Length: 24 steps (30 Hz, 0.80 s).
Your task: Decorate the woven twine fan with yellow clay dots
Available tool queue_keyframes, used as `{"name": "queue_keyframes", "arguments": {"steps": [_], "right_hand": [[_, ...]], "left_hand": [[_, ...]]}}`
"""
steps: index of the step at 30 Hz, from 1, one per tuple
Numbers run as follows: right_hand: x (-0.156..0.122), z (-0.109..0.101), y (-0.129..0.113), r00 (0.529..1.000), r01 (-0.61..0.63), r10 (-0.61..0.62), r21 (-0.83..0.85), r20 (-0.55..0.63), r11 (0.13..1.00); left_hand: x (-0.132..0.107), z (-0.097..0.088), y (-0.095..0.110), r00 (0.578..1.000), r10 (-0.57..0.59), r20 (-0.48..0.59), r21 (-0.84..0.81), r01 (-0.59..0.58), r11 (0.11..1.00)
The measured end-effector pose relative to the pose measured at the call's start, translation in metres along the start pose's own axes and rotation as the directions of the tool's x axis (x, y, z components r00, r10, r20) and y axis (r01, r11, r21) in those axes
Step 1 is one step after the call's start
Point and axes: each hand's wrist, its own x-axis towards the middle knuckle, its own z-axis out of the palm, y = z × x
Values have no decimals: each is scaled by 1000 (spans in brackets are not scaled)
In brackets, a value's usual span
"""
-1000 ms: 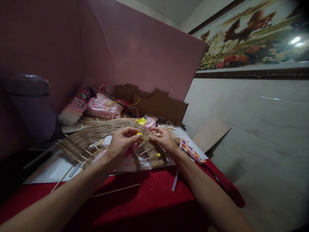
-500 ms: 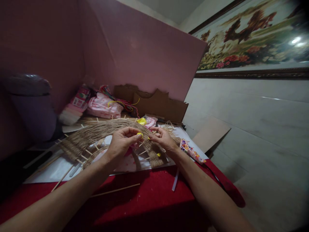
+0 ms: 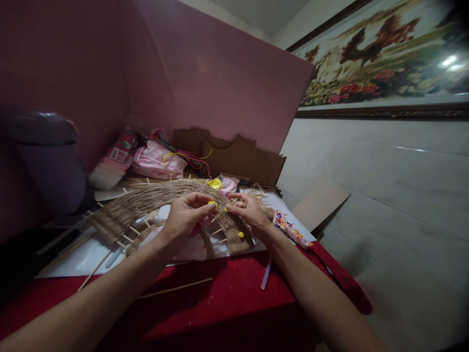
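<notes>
Between thumb and fingers, my left hand pinches a small yellow piece, too small to name more exactly. My right hand is closed in a pinch a little to the right, with another tiny yellow bit at its fingertips. Both hands are held over a curved panel of woven brown cord, with thin sticks poking out along its edges. A round yellow piece lies on the panel's right end. Pink fabric shows partly behind my left wrist.
A floral-covered tool with a black cord lies at right, near a clear stick. Loose wooden sticks rest on the red cloth. Torn cardboard, pink fabric and a purple bin stand behind.
</notes>
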Motion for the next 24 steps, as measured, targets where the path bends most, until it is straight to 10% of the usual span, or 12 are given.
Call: {"name": "queue_keyframes", "arguments": {"steps": [4, 10, 15, 24], "right_hand": [[3, -3, 3, 974, 163, -191, -207, -124, 965], [-7, -9, -8, 755, 485, -654, -637, -41, 599], [-12, -9, -8, 722, 558, -675, -705, 153, 437], [-11, -6, -5, 729, 549, -655, -739, 196, 390]], "left_hand": [[-1, 0, 0, 1000, 1, 10, -2, -1, 1000], [0, -1, 0, 1000, 13, 2, 5, -13, 1000], [0, -1, -1, 1000, 16, 20, -5, -16, 1000], [-2, 0, 2, 1000, 10, 11, 5, -10, 1000]]}}
